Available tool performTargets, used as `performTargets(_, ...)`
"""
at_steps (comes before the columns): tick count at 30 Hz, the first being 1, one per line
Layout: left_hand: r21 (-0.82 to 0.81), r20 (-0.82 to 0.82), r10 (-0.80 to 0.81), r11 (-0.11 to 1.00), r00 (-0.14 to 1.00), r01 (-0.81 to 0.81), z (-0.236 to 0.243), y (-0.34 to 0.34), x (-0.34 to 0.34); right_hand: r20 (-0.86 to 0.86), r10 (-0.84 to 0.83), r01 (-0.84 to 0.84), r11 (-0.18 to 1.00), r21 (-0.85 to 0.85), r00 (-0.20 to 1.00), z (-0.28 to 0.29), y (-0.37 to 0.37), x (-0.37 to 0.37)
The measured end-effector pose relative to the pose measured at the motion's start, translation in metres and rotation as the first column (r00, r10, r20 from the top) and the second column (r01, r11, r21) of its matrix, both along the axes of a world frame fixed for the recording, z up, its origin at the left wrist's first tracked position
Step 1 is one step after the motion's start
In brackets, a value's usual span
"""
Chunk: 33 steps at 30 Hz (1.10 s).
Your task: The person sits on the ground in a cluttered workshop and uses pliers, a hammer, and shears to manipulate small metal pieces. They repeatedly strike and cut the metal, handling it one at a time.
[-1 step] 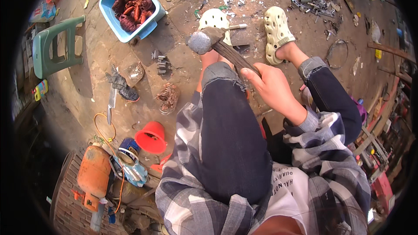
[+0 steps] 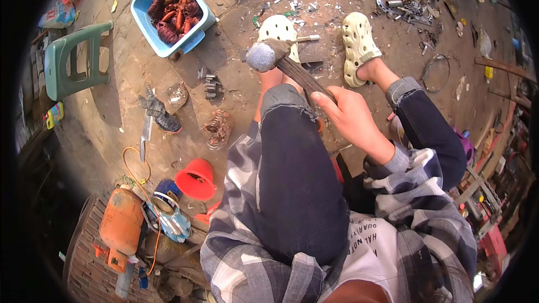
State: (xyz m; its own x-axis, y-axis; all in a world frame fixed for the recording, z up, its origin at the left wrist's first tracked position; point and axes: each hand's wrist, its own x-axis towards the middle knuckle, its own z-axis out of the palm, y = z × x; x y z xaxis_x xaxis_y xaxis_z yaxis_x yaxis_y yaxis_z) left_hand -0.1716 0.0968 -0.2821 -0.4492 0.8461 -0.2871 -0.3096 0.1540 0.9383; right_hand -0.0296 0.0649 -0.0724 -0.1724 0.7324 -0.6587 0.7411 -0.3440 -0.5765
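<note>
Gripping a hammer [image 2: 306, 76] by its dark wooden handle in a closed right hand [image 2: 356, 115], with the thumb laid along the wood. Holding it in front of the left knee, with the handle slanting up to the left and the grey, rounded head overlapping a pale clog [image 2: 277, 27] on the left foot. Reaching beside the left trouser cuff with the left hand [image 2: 268, 78], mostly hidden by the hammer head; cannot tell whether open or closed. Just right of the hammer head, a pale rod [image 2: 307, 37] and a dark block [image 2: 312, 65] low down. On the dusty ground [image 2: 236, 56] to the left, a stack of dark metal pieces [image 2: 210, 86], a clear container [image 2: 218, 134] of brownish scraps, and a knife [image 2: 146, 129] against a dark grey glove [image 2: 160, 113]. Farther up on that side, a light blue tub [image 2: 209, 19] of reddish-brown pieces and a green stool [image 2: 77, 59]. Toward the lower left, a red bucket [image 2: 203, 168] near an orange gas cylinder [image 2: 120, 221]. At upper right, a heap of metal parts [image 2: 401, 0].
</note>
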Motion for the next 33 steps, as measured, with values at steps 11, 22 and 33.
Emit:
performTargets(11,-0.022,-0.025,-0.002,1.000,1.000,0.002,0.000,-0.004,0.001,0.002,-0.796,0.665,0.503,-0.552,0.605,-0.086,-0.049,0.055)
performTargets(22,-0.113,-0.039,0.013,0.993,0.999,-0.017,0.013,-0.004,0.003,0.038,-0.433,0.384,0.751,-0.536,0.900,-0.161,0.032,0.087)
performTargets(33,-0.032,0.017,-0.081,0.996,0.997,0.081,0.018,-0.017,0.003,0.228,0.428,-0.485,0.780,0.395,0.874,-0.214,0.108,0.063)
